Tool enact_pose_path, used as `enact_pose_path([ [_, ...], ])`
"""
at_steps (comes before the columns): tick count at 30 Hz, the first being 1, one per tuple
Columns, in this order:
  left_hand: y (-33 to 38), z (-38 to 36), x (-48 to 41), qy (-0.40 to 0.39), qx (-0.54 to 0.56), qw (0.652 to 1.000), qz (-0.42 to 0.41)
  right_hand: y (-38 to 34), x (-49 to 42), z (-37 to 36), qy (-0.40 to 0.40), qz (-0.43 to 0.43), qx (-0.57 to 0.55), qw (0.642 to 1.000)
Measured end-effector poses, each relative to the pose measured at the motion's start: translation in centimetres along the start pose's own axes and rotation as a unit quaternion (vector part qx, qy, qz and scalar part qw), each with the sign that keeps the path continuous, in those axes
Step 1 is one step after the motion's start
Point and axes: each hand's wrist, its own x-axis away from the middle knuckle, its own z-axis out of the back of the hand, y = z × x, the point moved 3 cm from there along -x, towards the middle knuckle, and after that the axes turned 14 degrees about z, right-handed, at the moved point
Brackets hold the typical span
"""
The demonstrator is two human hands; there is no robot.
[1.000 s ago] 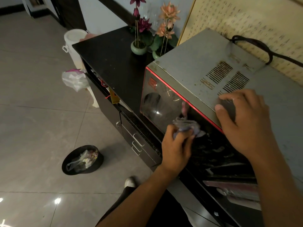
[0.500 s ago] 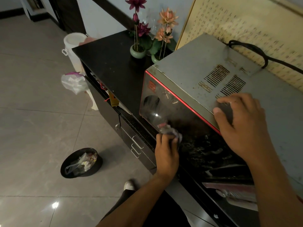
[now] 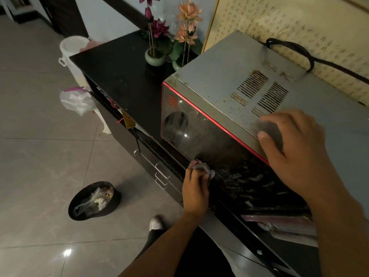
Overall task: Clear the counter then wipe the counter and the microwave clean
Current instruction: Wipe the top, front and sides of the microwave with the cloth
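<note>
Cloth (image 3: 201, 168) mostly hidden under left hand (image 3: 196, 189) fingers.

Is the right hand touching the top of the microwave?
Touching. The head view shows the right hand spread flat on the microwave top near its front edge, fingers pressed against the metal.

Black bench (image 3: 119, 76) runs from upper centre toward lower right of the frame; its top is dusty. On it: a silver microwave (image 3: 219, 76) at centre right, and two small green vases (image 3: 154, 58) of artificial flowers at top centre, just beside the microwave's far corner. Grey tiled floor (image 3: 40, 156) fills the left. On it: a black waste bin (image 3: 93, 200) holding rubbish, lower left, and a white bucket (image 3: 71, 50) at the bench's far end.
</note>
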Motion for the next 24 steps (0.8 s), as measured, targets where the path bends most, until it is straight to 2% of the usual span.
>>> enact_pose_path([
  [4,-2.4,-0.6,0.3,0.011,-0.012,0.992,0.128,1.2,2.8,1.9,0.0,-0.028,0.01,1.0],
  [8,-0.2,-0.7,0.8,0.026,0.043,0.99,0.129,1.8,5.7,2.2,-0.026,-0.062,0.006,0.998],
  [11,5.0,-0.5,1.0,0.074,0.072,0.993,0.053,2.2,6.9,2.1,-0.015,-0.055,-0.028,0.998],
  [14,11.5,-0.7,1.9,0.107,0.075,0.987,-0.092,2.5,7.2,2.2,0.031,-0.057,-0.071,0.995],
  [16,12.7,-1.1,2.5,0.121,0.056,0.979,-0.156,2.6,7.2,2.2,0.04,-0.065,-0.084,0.993],
  [17,12.2,-1.4,2.6,0.128,0.052,0.977,-0.162,2.6,7.1,2.2,0.031,-0.065,-0.078,0.994],
  [19,9.6,-2.3,3.1,0.141,0.051,0.982,-0.111,2.5,7.2,2.0,0.001,-0.055,-0.054,0.997],
  [22,4.4,-4.3,4.4,0.163,0.045,0.98,0.106,2.4,7.3,1.9,-0.026,-0.027,-0.021,0.999],
  [24,1.7,-5.4,5.0,0.16,0.025,0.967,0.199,2.4,7.3,2.0,-0.026,-0.024,-0.025,0.999],
])
